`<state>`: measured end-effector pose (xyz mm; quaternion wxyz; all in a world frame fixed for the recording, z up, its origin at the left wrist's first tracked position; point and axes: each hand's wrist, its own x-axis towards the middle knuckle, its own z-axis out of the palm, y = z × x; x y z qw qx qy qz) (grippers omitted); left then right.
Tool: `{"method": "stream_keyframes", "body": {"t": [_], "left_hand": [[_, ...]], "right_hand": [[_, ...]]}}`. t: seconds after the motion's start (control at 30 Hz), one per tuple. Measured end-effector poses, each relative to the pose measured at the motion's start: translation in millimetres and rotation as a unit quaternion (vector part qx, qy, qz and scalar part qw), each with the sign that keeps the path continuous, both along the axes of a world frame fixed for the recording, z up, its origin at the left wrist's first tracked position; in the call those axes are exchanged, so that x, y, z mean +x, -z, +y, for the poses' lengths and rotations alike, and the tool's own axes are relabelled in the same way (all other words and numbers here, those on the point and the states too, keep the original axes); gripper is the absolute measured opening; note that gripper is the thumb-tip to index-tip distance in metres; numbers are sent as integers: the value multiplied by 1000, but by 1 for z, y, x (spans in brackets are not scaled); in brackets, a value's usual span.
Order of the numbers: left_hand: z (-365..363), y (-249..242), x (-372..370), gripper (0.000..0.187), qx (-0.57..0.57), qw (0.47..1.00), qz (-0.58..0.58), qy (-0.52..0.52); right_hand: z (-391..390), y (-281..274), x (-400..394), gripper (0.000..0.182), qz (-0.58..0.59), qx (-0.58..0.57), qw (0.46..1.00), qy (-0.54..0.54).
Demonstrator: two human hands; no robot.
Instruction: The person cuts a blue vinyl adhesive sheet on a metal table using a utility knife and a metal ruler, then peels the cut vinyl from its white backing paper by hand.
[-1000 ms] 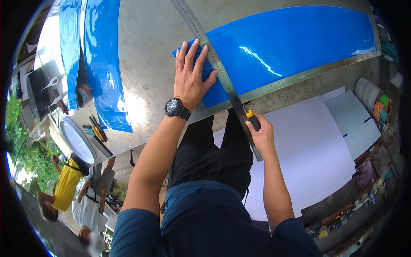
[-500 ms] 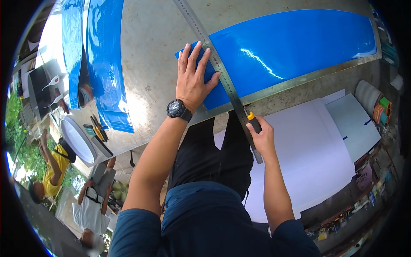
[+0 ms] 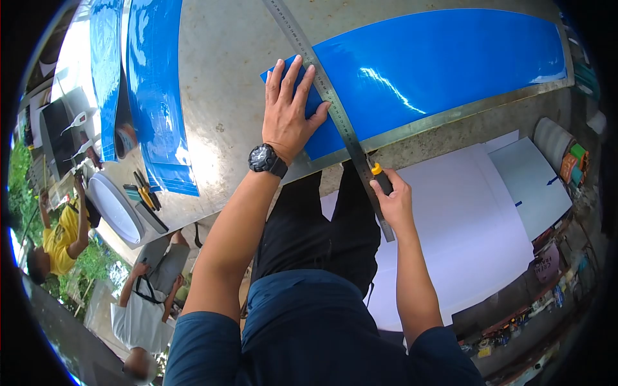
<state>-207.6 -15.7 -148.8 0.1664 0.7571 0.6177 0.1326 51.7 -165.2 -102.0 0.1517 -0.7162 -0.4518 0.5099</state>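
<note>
Steel ruler (image 3: pixel 347 137) by your flat left hand (image 3: pixel 287 117) could slip if underpressed, misdirecting the cutter (image 3: pixel 382 181) your right hand (image 3: pixel 397 201) grips.

2 bare hands (image 3: pixel 287 119), with 1 yellow-and-black cutter (image 3: pixel 382 181) held and 1 black wristwatch (image 3: pixel 266 159) worn. 1 long grey metal ruler (image 3: pixel 338 119), 1 broad glossy blue sheet (image 3: pixel 444 67), 2 long glossy blue strips (image 3: pixel 158 83). 2 other people (image 3: pixel 143 320) visible.
</note>
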Motion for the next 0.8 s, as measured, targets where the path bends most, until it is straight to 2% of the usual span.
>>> {"method": "stream_keyframes", "body": {"t": [0.8], "left_hand": [[1, 1, 0, 76, 8, 1000, -17, -1]], "right_hand": [[2, -2, 0, 28, -1, -13, 1000, -3]]}}
